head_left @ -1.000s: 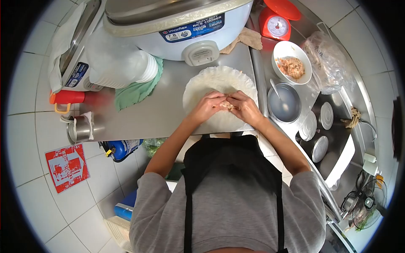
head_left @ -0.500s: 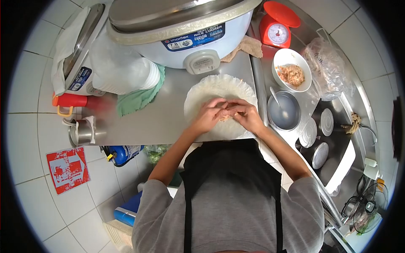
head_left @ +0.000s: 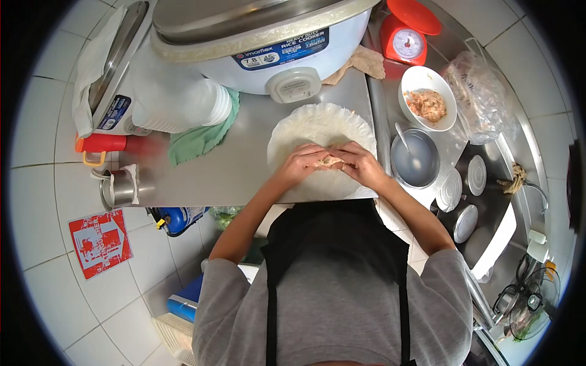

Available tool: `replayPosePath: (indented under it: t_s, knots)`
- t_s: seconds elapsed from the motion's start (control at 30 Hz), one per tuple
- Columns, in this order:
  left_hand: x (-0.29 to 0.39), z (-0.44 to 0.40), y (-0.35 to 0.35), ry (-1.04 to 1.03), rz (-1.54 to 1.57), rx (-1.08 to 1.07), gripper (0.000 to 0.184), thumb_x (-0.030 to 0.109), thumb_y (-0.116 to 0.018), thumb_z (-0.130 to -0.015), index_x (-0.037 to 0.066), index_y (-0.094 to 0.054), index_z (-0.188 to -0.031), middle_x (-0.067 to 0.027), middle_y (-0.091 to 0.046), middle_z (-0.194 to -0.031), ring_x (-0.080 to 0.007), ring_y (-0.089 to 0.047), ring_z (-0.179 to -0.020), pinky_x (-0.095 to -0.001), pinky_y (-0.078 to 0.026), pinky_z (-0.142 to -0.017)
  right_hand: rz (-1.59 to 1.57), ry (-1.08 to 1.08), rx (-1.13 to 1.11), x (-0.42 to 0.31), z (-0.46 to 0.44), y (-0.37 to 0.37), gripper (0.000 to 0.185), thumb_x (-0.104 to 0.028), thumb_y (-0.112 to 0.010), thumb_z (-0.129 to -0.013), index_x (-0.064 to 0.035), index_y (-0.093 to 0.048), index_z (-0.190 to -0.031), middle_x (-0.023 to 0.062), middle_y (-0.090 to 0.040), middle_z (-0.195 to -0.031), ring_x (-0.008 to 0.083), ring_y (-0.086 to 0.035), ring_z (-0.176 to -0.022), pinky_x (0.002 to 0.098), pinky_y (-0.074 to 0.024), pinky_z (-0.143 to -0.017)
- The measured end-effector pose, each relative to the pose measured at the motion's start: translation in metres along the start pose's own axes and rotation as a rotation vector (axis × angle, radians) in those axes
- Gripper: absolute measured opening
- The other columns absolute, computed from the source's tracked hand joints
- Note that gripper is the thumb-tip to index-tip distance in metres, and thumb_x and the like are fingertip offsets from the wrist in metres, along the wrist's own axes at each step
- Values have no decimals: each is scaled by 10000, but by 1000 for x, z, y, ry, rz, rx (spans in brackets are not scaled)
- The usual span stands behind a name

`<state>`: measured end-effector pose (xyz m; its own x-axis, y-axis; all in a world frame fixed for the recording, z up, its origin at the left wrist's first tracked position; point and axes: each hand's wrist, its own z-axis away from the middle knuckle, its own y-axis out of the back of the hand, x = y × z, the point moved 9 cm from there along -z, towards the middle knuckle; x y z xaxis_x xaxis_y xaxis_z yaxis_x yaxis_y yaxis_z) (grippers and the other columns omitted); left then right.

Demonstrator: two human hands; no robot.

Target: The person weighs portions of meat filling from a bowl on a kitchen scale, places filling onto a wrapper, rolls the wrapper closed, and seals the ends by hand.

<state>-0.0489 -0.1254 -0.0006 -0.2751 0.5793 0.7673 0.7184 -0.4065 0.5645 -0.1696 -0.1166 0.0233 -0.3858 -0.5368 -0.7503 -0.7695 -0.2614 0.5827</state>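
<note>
Together, the left hand and right hand, fingers curled nearly closed, pinch a small, pale-orange lump of filling between them. It sits over round, off-white, thin wrapper sheets on the stainless-steel counter, left of a round metal bowl of cloudy liquid.

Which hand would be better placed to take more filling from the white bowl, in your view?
Probably the right hand: it is nearer the white bowl, while the left hand is farther away, across the sheet.
</note>
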Motion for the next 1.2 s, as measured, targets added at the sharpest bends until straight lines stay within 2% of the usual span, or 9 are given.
replayPosePath:
  t_s: [0.13,0.23,0.33,0.43,0.53,0.63,0.83,0.97,1.2]
  knots:
    - [12,-1,14,189,30,38,595,248,-767,-669,9,-570,-1177,-106,-561,-1150,-278,-524,-1057,-372,-423,-880,155,-16,12,-13,-2,15,479,-237,-734,-687,-24,-619,-1101,108,-553,-1018,284,-519,-942,358,-446,-818]
    - [11,0,5,72,-120,-25,666,309,-780,-635,19,-557,-1191,-98,-552,-1151,-267,-519,-1049,-367,-427,-865,148,-7,-22,-6,0,4,442,-175,-731,-693,-22,-621,-1093,108,-554,-1021,280,-521,-940,360,-450,-802]
    - [23,-12,1,104,-289,19,626,321,-773,-645,29,-577,-1163,-87,-567,-1104,-260,-533,-997,-358,-421,-853,88,-39,16,1,1,0,399,-88,-708,-698,-18,-626,-1082,103,-561,-998,280,-523,-942,363,-453,-796]
    - [4,-11,-11,102,-245,106,564,318,-751,-681,40,-590,-1145,-73,-579,-1080,-252,-547,-964,-367,-408,-852,110,-36,19,5,3,1,407,-24,-688,-681,-11,-620,-1082,106,-565,-993,284,-523,-952,363,-460,-792]
    - [5,-9,-9,93,-231,77,529,339,-720,-712,63,-598,-1146,-63,-589,-1078,-247,-558,-963,-383,-394,-869,150,-68,-41,1,1,4,427,-31,-698,-667,-5,-615,-1086,120,-567,-1021,302,-527,-960,368,-467,-797]
    - [26,-8,4,144,-268,198,500,364,-688,-735,90,-607,-1145,-55,-589,-1097,-240,-560,-992,-396,-392,-870,88,-107,27,-7,0,15,451,-39,-709,-649,0,-615,-1088,134,-568,-1061,318,-533,-964,376,-468,-801]
    - [3,-3,-22,-3,-284,191,336,350,-570,-813,115,-638,-1043,-42,-604,-1071,-215,-555,-998,-371,-396,-869,186,-69,-48,-3,-4,0,306,-57,-712,-727,8,-647,-1019,151,-591,-991,300,-555,-935,357,-454,-814]
    - [5,2,-16,-95,-339,311,323,378,-607,-760,118,-662,-944,-56,-630,-884,-250,-581,-872,-383,-438,-778,233,24,-113,-4,-9,-8,279,-41,-698,-738,24,-646,-1005,137,-583,-950,290,-558,-906,350,-455,-804]
    - [-6,0,-17,-173,-240,292,357,400,-639,-757,80,-664,-912,-88,-615,-854,-286,-574,-814,-391,-439,-736,155,-57,-232,28,-9,-15,305,-11,-650,-757,36,-620,-1058,140,-551,-988,289,-542,-934,356,-446,-830]
